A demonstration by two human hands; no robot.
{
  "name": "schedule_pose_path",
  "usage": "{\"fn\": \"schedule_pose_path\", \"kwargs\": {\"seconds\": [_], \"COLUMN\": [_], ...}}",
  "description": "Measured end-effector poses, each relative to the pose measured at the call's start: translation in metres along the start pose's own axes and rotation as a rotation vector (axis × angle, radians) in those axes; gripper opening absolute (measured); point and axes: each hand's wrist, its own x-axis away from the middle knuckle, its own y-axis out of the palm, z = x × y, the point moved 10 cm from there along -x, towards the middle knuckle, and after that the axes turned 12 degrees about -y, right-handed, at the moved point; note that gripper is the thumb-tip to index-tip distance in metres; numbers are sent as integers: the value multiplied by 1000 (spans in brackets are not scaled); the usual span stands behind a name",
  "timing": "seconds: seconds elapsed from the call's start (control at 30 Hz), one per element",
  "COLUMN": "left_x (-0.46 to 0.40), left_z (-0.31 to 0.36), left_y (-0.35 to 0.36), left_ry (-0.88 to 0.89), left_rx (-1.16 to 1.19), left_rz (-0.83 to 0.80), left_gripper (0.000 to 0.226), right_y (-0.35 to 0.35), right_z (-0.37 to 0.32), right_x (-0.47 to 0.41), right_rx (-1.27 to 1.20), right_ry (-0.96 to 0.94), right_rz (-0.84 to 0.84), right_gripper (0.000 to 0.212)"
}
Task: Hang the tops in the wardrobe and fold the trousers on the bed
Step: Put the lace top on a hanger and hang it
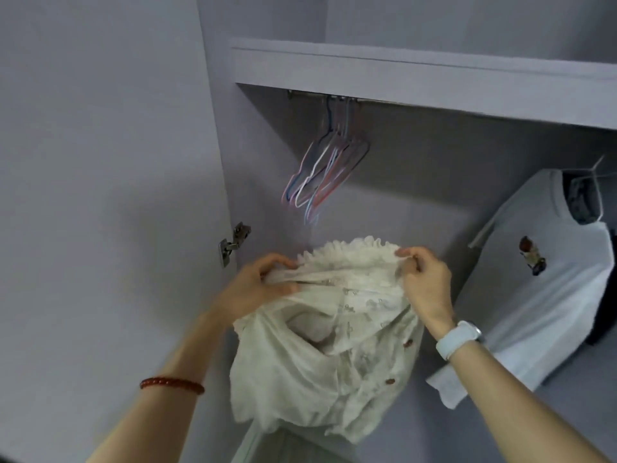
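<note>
A cream lace blouse (320, 335) with a ruffled collar hangs in the lower middle of the frame, held up between both hands in front of the open wardrobe (434, 155). The left hand (257, 285), left of centre, pinches the collar's left end, fingers and thumb curled round a bunch of the thin fabric. The right hand (422, 279), right of centre, pinches the collar's right end in the same way, fingertips closed on the frilled edge. The collar stretches in an arc between the two hands, and the rest of the blouse droops below them in loose folds, with small brown buttons showing down its right side. The two hands sit at about the same height, well apart, with the blouse's neck opening between them.

A red bead bracelet (172, 385) circles the left wrist at lower left, and a white watch (459, 339) sits on the right wrist.

Above the blouse, in the upper middle of the frame, a cluster of thin wire hangers (329, 168) in pink, blue and white hangs from the rail under the wardrobe shelf (417, 78); they look blurred. At the right edge a white T-shirt (541, 295) with a small printed figure on its chest hangs on a hanger inside the wardrobe, well apart from the right hand. A metal door hinge (233, 243) shows at centre left, just above the left hand.
</note>
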Motion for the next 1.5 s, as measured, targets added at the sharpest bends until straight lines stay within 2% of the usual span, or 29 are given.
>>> {"fn": "schedule_pose_path", "kwargs": {"seconds": [0.03,0.1,0.17,0.2,0.23,0.33,0.4,0.57,0.7,0.77,0.87,0.97,1.1,1.3,1.37,1.43,1.5], "left_x": [-4,-13,-20,-22,-23,-27,-29,-20,-16,-17,-17,-22,-22,-5,2,5,5], "left_z": [7,12,10,9,10,13,12,22,20,15,1,-3,-6,-39,-44,-48,-49], "left_y": [-5,-8,-12,-19,-26,-43,-49,-70,-76,-78,-84,-76,-60,-13,-5,-1,5], "left_ry": [15,21,38,39,44,53,23,31,-36,-65,-151,-132,-130,-333,-350,-347,-341], "left_rx": [-44,-220,-346,-355,-341,-323,-352,-497,-527,-551,-452,-349,-20,600,627,612,621], "left_rz": [41,112,184,230,279,414,486,732,789,777,731,653,486,78,17,-14,-34], "left_gripper": [23,5,16,20,20,20,23,46,25,27,29,28,30,23,26,27,26], "right_y": [4,35,80,97,109,134,153,207,228,226,205,177,154,118,102,82,60], "right_z": [0,12,35,42,43,24,5,-17,-4,-4,-8,-9,5,31,37,44,53], "right_x": [-5,-14,-16,-19,-27,-73,-99,-142,-152,-154,-154,-144,-93,17,32,36,40], "right_rx": [-25,-2,89,111,68,-175,-330,-542,-581,-632,-672,-690,-617,-608,-691,-786,-746], "right_ry": [-6,6,54,65,63,60,78,237,369,358,334,318,289,219,259,320,334], "right_rz": [19,-127,-439,-548,-568,-420,-349,-317,-300,-272,-241,-223,-310,-357,-293,-148,-7], "right_gripper": [26,22,15,15,18,25,22,31,34,32,27,26,26,28,32,37,35]}}
